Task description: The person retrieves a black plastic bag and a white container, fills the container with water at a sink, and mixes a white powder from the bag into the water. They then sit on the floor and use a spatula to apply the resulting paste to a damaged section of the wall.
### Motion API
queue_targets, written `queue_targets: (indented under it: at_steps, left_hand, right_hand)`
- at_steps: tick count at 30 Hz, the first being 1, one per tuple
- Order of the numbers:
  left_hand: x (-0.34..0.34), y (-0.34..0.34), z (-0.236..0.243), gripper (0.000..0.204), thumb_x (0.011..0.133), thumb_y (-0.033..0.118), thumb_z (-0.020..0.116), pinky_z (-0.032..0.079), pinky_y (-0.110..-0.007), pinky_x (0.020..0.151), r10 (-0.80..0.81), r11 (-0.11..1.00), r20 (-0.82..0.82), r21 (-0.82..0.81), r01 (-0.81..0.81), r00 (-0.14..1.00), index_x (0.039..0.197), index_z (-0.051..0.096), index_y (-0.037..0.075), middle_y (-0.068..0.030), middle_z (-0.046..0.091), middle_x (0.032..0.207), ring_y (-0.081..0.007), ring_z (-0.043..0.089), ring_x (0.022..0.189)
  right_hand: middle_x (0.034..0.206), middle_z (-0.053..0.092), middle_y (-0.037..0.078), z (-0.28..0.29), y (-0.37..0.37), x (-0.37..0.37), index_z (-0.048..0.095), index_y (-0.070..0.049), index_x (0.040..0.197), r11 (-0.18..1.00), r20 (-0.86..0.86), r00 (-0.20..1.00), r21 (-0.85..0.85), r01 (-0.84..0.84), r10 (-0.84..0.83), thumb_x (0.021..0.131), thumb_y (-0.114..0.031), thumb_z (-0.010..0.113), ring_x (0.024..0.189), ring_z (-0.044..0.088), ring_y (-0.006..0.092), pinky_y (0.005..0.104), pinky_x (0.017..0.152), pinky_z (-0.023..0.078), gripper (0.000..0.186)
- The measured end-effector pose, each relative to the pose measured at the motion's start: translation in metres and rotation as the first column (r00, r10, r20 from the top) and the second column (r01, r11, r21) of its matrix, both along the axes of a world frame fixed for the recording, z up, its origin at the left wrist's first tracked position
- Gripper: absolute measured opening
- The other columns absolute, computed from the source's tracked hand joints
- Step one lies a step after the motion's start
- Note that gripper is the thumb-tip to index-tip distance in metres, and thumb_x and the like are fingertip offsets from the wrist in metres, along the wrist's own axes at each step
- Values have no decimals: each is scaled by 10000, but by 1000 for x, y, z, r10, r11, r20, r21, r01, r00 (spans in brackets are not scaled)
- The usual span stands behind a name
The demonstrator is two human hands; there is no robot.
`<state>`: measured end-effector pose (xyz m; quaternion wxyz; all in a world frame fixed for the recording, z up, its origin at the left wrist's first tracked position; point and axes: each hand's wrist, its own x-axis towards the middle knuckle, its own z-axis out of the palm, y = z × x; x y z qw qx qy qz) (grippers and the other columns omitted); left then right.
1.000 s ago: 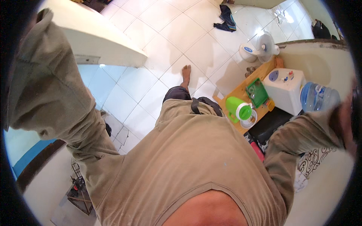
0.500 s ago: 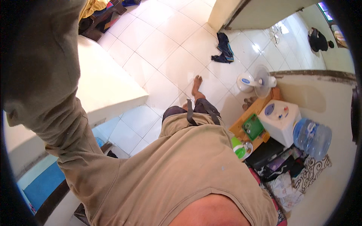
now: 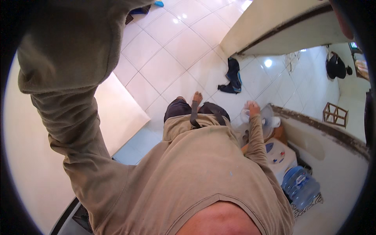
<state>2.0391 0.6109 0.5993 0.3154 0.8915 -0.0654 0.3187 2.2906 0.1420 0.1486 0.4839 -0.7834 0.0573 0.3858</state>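
Note:
My right hand (image 3: 253, 108) hangs out in front on the right, over the white standing fan (image 3: 269, 119). Its fingers look curled in; whether anything is inside them is too small to see, and I cannot tell if it touches the fan. My left arm (image 3: 72, 90), in a brown sleeve, is raised along the left side up to the top edge, with its hand out of sight. A blurred skin-coloured shape (image 3: 342, 19) shows at the upper right rim; I cannot tell whose hand it belongs to.
A dark garment (image 3: 232, 78) lies on the white tiled floor (image 3: 174, 51). At right stand a white water dispenser (image 3: 279, 154) and a blue water bottle (image 3: 301, 186) beside a low wall (image 3: 329, 156). A door (image 3: 290, 35) is at upper right, a pale ledge (image 3: 117, 109) at left.
My right hand and forearm have come into view over the fan. The whole view has shifted; the dispenser and bottle sit lower, partly behind my right arm. My left arm is still raised.

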Motion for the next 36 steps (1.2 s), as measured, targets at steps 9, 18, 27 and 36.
queue_targets:
  at_steps: [9, 18, 27, 36]
  left_hand:
    - [125, 123, -8, 337, 922, 297, 383, 495, -338, 708, 3, 1000, 38, -15, -3, 999, 956, 577, 23, -143, 612, 920, -220, 597, 819]
    - [292, 292, -29, 335, 920, 292, 392, 497, -344, 708, -48, 998, 32, -46, 50, 998, 940, 584, 18, -144, 620, 919, -226, 604, 816]
    - [469, 395, -100, 334, 918, 287, 402, 499, -350, 707, -200, 967, 124, -134, 216, 972, 924, 591, 12, -145, 628, 917, -233, 610, 814]
    - [650, 491, -206, 333, 916, 282, 412, 500, -356, 707, -238, 947, 56, -208, 245, 970, 909, 598, 7, -146, 636, 915, -240, 617, 812]
  right_hand:
    - [924, 639, 72, -24, 176, 217, 583, -155, 1055, 996, -102, 991, 9, -83, 84, 855, -302, 541, 748, 624, 187, 358, 608, 515, 252]
    - [735, 664, 92, -127, 236, 176, 639, -49, 822, 865, -19, 916, -322, -384, 400, 781, -273, 563, 642, 638, 196, 392, 612, 497, 240]
    - [626, 603, 34, -185, 347, 313, 642, -63, 742, 894, 220, 947, -430, -122, 235, 833, -426, 548, 553, 545, 133, 314, 534, 432, 386]
    - [854, 663, 145, -219, 569, 521, 643, -32, 984, 849, 185, 929, -491, -196, 321, 819, -422, 532, 793, 631, 213, 331, 747, 468, 438]
